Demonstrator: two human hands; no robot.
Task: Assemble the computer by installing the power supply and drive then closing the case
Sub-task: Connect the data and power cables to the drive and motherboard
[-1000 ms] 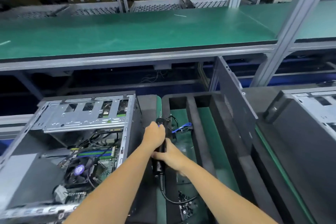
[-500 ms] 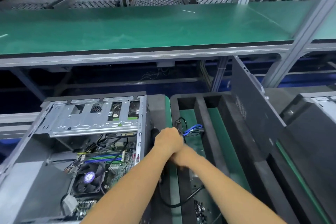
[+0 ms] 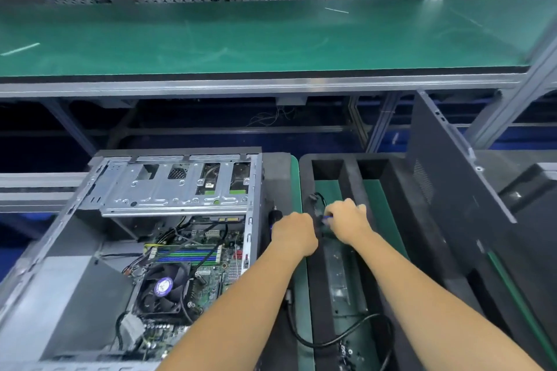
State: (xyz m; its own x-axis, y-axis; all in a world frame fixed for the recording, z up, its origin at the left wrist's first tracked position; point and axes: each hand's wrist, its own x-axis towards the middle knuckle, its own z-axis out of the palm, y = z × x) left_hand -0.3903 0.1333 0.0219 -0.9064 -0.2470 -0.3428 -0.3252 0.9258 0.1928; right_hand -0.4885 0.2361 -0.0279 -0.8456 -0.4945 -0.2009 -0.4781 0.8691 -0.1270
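The open computer case (image 3: 90, 250) lies at the left, showing its silver drive cage (image 3: 174, 187), motherboard and CPU fan (image 3: 164, 286). My left hand (image 3: 294, 235) grips a black electric screwdriver (image 3: 275, 216) just right of the case wall. A little to its right, my right hand (image 3: 346, 220) curls over a blue cable (image 3: 327, 218) in the black foam tray (image 3: 328, 164); most of the cable is hidden. The dark side panel (image 3: 446, 190) stands tilted at the tray's right side.
A black cord (image 3: 331, 340) loops across the tray's near end beside loose screws (image 3: 346, 351). Another dark case (image 3: 530, 205) sits at the far right. A green shelf (image 3: 271, 36) with a metal edge runs overhead behind the work area.
My right hand has let go of the screwdriver and moved right onto the blue cable. My left hand keeps the screwdriver. The view shifted right.
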